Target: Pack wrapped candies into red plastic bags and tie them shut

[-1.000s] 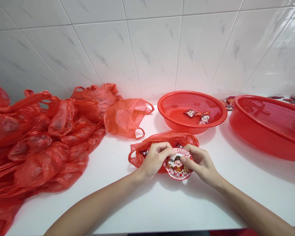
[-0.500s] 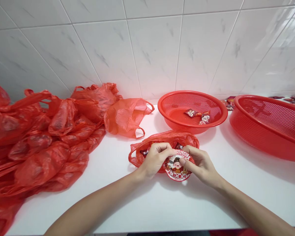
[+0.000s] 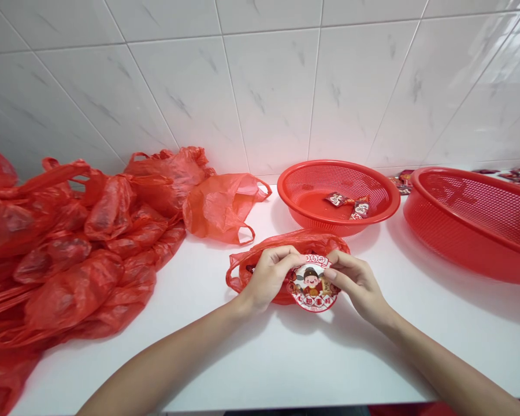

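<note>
A round printed card point(image 3: 313, 287), white and red with a cartoon figure and lettering, faces me. My left hand point(image 3: 272, 274) pinches its upper left edge between thumb and fingers. At the upper right edge, the thumb and fingers of my right hand point(image 3: 356, 283) are closed on it too. Just behind the card lies an open red plastic bag point(image 3: 251, 259) with a loop handle at its left. Dark wrapped pieces show inside the bag, mostly hidden by my hands and the card.
A red mesh basket point(image 3: 303, 215) behind holds a few wrapped packets point(image 3: 360, 208). Another red basket point(image 3: 459, 237) stands at the right. On the left is a heap of filled red bags point(image 3: 73, 277), with a flat red bag point(image 3: 214, 211) beside it. Behind rises a tiled wall point(image 3: 273, 98).
The card has turned to face me more upright and squarely, showing more of its print. Both hands have shifted slightly while staying on its edges. Bags and baskets are in the same places.
</note>
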A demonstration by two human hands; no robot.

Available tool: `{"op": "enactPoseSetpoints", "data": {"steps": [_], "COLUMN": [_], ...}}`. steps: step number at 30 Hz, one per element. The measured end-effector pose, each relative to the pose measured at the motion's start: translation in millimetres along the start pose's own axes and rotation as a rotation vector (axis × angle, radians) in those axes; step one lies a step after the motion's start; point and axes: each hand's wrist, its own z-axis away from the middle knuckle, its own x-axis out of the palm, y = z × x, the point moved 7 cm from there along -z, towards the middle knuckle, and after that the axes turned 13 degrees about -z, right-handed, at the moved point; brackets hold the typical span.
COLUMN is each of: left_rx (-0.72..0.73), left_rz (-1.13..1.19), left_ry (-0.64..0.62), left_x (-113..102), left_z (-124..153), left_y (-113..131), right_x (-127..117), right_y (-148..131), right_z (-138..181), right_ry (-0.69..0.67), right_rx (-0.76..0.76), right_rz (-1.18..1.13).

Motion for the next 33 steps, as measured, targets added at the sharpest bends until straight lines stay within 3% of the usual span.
{"op": "enactPoseSetpoints", "data": {"steps": [10,33], "left_rx": [0.001,0.014], "left_rz": [0.002,0.069], "left_ry": [0.004,0.007], "left_x": [-2.2,-5.7], "left_z": [-0.9,-4.3], "left_y": [0.6,0.0], "right_x": [-5.4,-7.1], "right_y": [1.5,3.2], "right_z": [-1.9,-4.0], "right_ry": [0.041,0.046], "right_rx": [-0.006,0.012], "right_rz": [-0.097,-0.091]}}
